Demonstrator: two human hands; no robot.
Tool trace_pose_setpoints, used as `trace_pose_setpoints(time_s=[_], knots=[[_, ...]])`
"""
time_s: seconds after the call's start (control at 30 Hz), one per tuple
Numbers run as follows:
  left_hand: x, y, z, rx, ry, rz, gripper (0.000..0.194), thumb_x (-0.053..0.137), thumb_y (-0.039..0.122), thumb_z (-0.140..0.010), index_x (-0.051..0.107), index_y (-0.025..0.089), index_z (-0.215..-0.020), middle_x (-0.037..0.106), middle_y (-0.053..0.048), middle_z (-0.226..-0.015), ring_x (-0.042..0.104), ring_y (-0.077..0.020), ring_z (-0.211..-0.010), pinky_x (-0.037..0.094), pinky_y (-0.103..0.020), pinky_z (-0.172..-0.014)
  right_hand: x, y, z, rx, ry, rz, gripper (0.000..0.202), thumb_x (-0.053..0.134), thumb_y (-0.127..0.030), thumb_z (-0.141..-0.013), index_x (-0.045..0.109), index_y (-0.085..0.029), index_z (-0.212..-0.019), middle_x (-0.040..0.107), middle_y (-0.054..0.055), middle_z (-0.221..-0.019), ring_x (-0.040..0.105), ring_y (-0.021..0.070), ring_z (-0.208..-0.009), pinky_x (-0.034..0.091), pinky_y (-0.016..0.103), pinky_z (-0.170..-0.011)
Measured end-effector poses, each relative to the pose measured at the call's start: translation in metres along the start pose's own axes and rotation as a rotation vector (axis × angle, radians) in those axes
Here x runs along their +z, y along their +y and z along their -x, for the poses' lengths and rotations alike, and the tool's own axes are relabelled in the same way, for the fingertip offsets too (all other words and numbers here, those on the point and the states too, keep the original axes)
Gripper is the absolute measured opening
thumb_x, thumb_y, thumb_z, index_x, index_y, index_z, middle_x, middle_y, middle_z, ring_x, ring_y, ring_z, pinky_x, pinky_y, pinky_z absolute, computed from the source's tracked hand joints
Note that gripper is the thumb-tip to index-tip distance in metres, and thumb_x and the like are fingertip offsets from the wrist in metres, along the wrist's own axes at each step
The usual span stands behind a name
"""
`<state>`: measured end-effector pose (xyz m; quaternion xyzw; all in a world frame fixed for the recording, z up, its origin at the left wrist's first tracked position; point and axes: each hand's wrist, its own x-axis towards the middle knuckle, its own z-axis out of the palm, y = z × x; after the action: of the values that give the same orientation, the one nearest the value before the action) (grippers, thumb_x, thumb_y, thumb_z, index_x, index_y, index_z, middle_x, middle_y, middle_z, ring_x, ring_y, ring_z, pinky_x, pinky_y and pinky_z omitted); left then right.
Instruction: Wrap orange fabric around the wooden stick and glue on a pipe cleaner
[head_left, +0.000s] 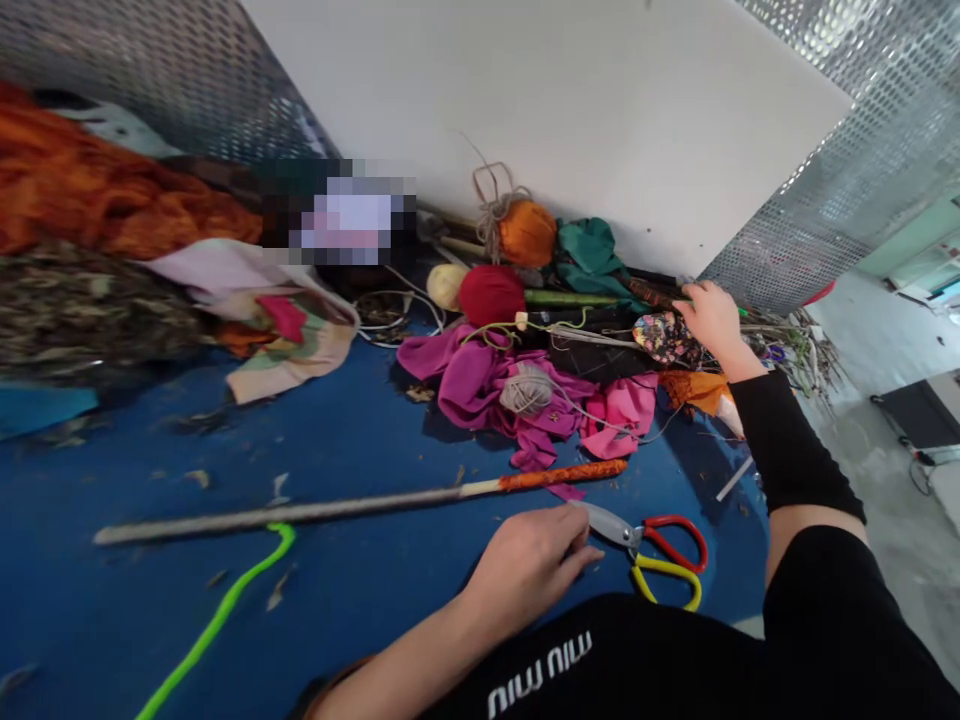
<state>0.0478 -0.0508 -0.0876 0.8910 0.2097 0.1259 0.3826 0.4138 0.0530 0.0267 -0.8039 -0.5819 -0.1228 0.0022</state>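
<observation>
My left hand (529, 562) rests low over the blue table (360, 590), its fingers curled by the blade tip of the scissors (634, 537); whatever the fingers hold, if anything, is hidden. At the right, my right hand (711, 318) reaches to the pile, above a dark floral cloth (666, 338) and beside some sticks; its fingertips are bent and too small to read. A long stick (360, 505) with orange wrapping at one end lies beyond my left hand. Against it rests the end of a bright green fuzzy strand (225, 610).
Magenta cloth (469, 385), a grey yarn ball (527, 390), a red ball (491, 293) and an orange bundle (527, 233) lie along the white panel (540, 100). Dry leaves (82, 310) and orange fabric (112, 200) heap at the left. Twigs (814, 350) stick out at the right edge.
</observation>
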Motion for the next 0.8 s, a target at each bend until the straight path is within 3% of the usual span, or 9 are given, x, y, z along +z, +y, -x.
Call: trace_pose_setpoints(time_s=[0.07, 0.13, 0.23, 0.37, 0.43, 0.53, 0.63, 0.7, 0.8], knots=[[0.001, 0.005, -0.001, -0.023, -0.005, -0.002, 0.025, 0.076, 0.017, -0.094, 0.056, 0.022, -0.079, 0.068, 0.004, -0.075, 0.064, -0.0150, -0.068, 0.034, -0.027, -0.064, 0.003, 0.023, 0.006, 0.034, -0.116, -0.004, 0.048, 0.042, -0.036, -0.101, 0.079, -0.022, -0.128, 0.079, 0.019, -0.127, 0.072, 0.0389, -0.121, 0.056, 0.052, -0.107], [0.002, 0.011, -0.004, -0.020, -0.017, -0.014, 0.027, 0.082, 0.021, -0.092, 0.059, 0.021, -0.079, 0.070, 0.003, -0.075, 0.066, -0.0157, -0.070, 0.033, -0.027, -0.064, 0.008, 0.038, 0.010, 0.017, -0.149, -0.059, 0.051, 0.044, -0.037, -0.097, 0.077, -0.028, -0.135, 0.078, 0.019, -0.135, 0.072, 0.0410, -0.127, 0.056, 0.056, -0.107], [0.002, 0.013, -0.011, -0.014, -0.044, -0.034, 0.029, 0.088, 0.031, -0.091, 0.062, 0.021, -0.081, 0.074, 0.002, -0.082, 0.069, -0.0165, -0.076, 0.033, -0.028, -0.062, 0.018, 0.050, 0.007, 0.072, -0.089, -0.117, 0.053, 0.044, -0.046, -0.093, 0.075, -0.042, -0.136, 0.076, 0.024, -0.134, 0.071, 0.0447, -0.129, 0.054, 0.062, -0.104], [0.002, 0.008, -0.016, -0.048, -0.018, -0.055, 0.033, 0.089, 0.036, -0.091, 0.062, 0.020, -0.079, 0.075, 0.001, -0.082, 0.070, -0.0177, -0.077, 0.035, -0.029, -0.062, 0.023, 0.056, 0.001, -0.029, 0.070, -0.313, 0.046, 0.044, -0.057, -0.091, 0.071, -0.062, -0.128, 0.074, 0.024, -0.133, 0.067, 0.0401, -0.138, 0.049, 0.062, -0.105], [0.003, 0.007, -0.016, -0.046, -0.002, -0.058, 0.035, 0.090, 0.037, -0.089, 0.061, 0.020, -0.078, 0.074, 0.001, -0.081, 0.069, -0.0178, -0.076, 0.034, -0.030, -0.060, 0.018, 0.055, 0.002, -0.041, 0.019, -0.347, 0.040, 0.049, -0.061, -0.085, 0.072, -0.065, -0.117, 0.077, 0.023, -0.128, 0.069, 0.0405, -0.133, 0.049, 0.062, -0.102], [0.005, 0.009, -0.017, -0.027, 0.018, -0.051, 0.038, 0.091, 0.040, -0.089, 0.060, 0.021, -0.076, 0.072, 0.001, -0.078, 0.068, -0.0176, -0.074, 0.032, -0.030, -0.057, 0.012, 0.052, -0.003, -0.034, -0.034, -0.335, 0.034, 0.052, -0.064, -0.082, 0.075, -0.065, -0.106, 0.078, 0.022, -0.123, 0.072, 0.0419, -0.128, 0.049, 0.062, -0.101], [0.005, 0.010, -0.018, -0.018, 0.017, -0.038, 0.041, 0.090, 0.040, -0.090, 0.058, 0.021, -0.075, 0.071, 0.001, -0.076, 0.069, -0.0180, -0.076, 0.033, -0.030, -0.057, 0.014, 0.048, -0.024, -0.036, 0.086, -0.289, 0.047, 0.042, -0.062, -0.090, 0.073, -0.061, -0.126, 0.075, 0.026, -0.129, 0.067, 0.0412, -0.136, 0.047, 0.062, -0.103], [0.003, 0.010, -0.018, -0.029, 0.011, -0.035, 0.041, 0.090, 0.039, -0.090, 0.056, 0.021, -0.074, 0.071, 0.001, -0.076, 0.070, -0.0183, -0.077, 0.033, -0.030, -0.057, 0.019, 0.043, -0.045, -0.016, 0.099, -0.205, 0.058, 0.041, -0.057, -0.093, 0.068, -0.049, -0.144, 0.071, 0.031, -0.133, 0.066, 0.0425, -0.137, 0.046, 0.061, -0.103], [0.001, 0.010, -0.019, -0.053, -0.002, -0.041, 0.041, 0.088, 0.040, -0.092, 0.056, 0.021, -0.076, 0.072, 0.001, -0.077, 0.071, -0.0188, -0.077, 0.034, -0.030, -0.057, 0.028, 0.034, -0.079, 0.005, -0.079, 0.021, 0.061, 0.041, -0.044, -0.101, 0.065, -0.022, -0.152, 0.069, 0.033, -0.140, 0.069, 0.0438, -0.132, 0.048, 0.056, -0.101]])
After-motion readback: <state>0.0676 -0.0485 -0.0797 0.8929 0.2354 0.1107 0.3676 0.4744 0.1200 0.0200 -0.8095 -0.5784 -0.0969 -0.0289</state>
